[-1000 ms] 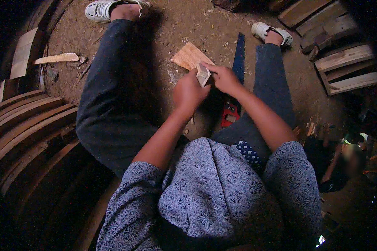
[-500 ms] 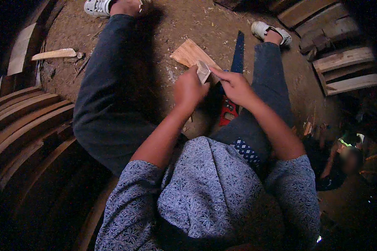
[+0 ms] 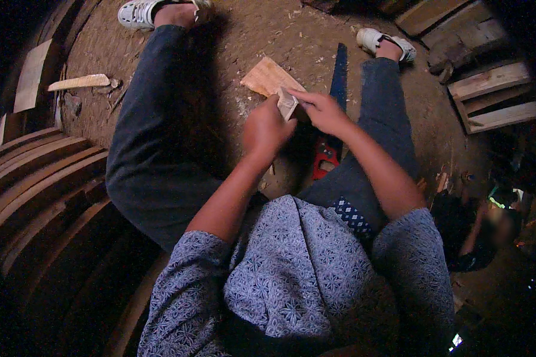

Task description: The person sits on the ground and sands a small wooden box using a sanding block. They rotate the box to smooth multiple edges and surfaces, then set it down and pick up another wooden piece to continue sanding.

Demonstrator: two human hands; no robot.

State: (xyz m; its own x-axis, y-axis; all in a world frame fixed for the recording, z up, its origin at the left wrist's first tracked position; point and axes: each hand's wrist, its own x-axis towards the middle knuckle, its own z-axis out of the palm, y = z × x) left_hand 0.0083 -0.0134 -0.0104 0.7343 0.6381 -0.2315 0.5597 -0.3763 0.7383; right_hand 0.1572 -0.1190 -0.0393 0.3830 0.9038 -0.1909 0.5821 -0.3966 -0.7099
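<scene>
A small pale wooden block [image 3: 287, 105], with angled faces at its end, is gripped in my left hand [image 3: 263, 126]. My right hand [image 3: 326, 114] is closed up against the block's right side, its index finger stretched over the top edge. Whatever sits inside those right fingers is hidden. Just beyond my hands lies a flat light-brown board [image 3: 268, 76], partly covered by them. To the right, a hand saw with a dark blue blade [image 3: 339, 77] and a red handle [image 3: 324, 159] lies on the ground, its middle hidden behind my right hand.
Curved stacked planks [image 3: 47, 166] line the left side. A pale carved wooden piece [image 3: 80, 82] lies at far left. Timber and a wooden frame [image 3: 497, 83] stand at the upper right. Another person [image 3: 473, 229] sits at the right. Wood chips dot the dirt floor [image 3: 244, 35].
My right hand has shifted slightly up and left along the block, its finger reaching further over it. The left hand keeps its hold with little movement.
</scene>
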